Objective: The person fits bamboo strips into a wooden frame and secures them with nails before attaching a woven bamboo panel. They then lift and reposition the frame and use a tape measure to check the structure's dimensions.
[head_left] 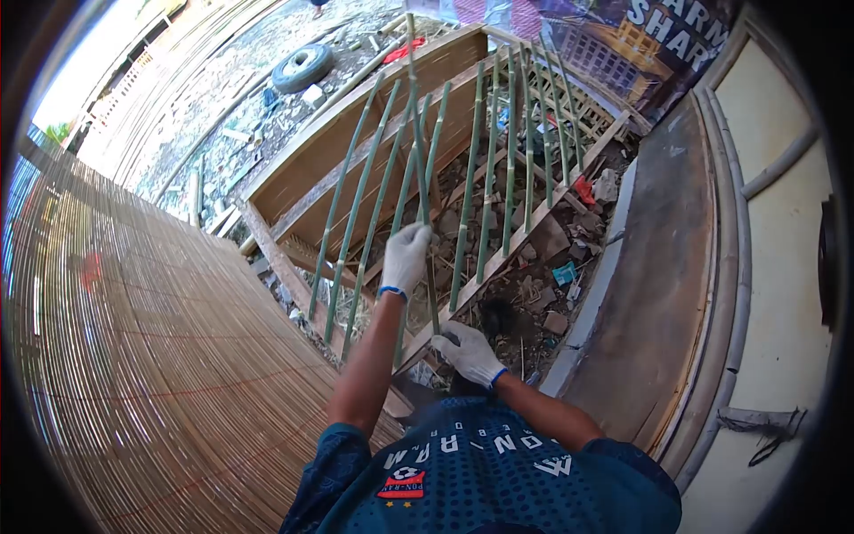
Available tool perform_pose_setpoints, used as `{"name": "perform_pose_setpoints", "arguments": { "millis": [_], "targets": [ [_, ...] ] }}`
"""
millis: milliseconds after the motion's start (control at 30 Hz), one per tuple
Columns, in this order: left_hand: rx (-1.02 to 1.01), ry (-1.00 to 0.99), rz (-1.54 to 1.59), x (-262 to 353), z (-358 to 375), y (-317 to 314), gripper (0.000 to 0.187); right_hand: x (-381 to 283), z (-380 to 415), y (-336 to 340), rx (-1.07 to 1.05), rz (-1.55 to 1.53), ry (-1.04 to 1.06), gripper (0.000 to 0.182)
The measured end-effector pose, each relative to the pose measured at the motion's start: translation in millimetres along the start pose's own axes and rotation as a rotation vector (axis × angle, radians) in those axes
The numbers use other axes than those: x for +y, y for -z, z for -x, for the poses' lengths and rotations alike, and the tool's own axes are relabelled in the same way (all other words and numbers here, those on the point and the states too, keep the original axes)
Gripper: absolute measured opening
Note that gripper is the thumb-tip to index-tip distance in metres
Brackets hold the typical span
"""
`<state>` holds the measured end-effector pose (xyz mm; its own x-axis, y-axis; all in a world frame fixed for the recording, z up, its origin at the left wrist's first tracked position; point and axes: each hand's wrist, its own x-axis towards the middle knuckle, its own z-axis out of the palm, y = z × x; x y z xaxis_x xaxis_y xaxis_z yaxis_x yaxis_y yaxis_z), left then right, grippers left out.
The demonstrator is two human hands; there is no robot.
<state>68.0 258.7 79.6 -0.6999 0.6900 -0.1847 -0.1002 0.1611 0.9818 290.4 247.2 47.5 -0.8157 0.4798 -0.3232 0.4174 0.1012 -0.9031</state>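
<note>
Slippage was judged the risk: a thin bamboo strip (420,169) at frame centre was clenched by the gloved left hand (405,258) and right hand (469,351), and it could be bent aside or snapped against the wooden frame (356,133).

Open-air bamboo craft yard. A wide woven bamboo mat (151,356) covers the left side, green bamboo poles (485,169) lean in a row across a wooden frame (356,133), and offcuts and rubble (534,294) litter the bare ground beneath. A discarded tyre (302,67) on gravel behind and a printed banner (640,44) at the top right edge mark an informal outdoor workshop.
</note>
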Motion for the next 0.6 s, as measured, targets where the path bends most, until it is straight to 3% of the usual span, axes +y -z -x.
{"name": "perform_pose_setpoints", "arguments": {
  "millis": [133, 167, 200, 367, 500, 600],
  "targets": [
    [-0.055, 0.01, -0.082, -35, -3, -18, 0.034, -3, -19, 5, 0.153, 0.029, 0.013, 0.036],
    [-0.03, -0.097, -0.116, -36, 3, -21, 0.035, -1, -24, 4, 0.204, 0.013, 0.035, 0.037],
    [-0.029, -0.082, -0.152, -37, 6, -21, 0.036, 0, -28, 2, 0.251, -0.006, 0.053, 0.037],
    [-0.06, 0.029, -0.181, -46, 26, -13, 0.04, 3, -53, 7, 0.176, -0.218, -0.094, 0.029],
    [-0.028, 0.032, -0.16, -59, 40, -11, 0.038, 4, -61, 8, 0.183, -0.138, -0.052, 0.028],
    [-0.015, -0.019, -0.236, -63, 44, -8, 0.038, 2, -64, 6, 0.134, -0.147, -0.119, 0.039]
  ]
}}
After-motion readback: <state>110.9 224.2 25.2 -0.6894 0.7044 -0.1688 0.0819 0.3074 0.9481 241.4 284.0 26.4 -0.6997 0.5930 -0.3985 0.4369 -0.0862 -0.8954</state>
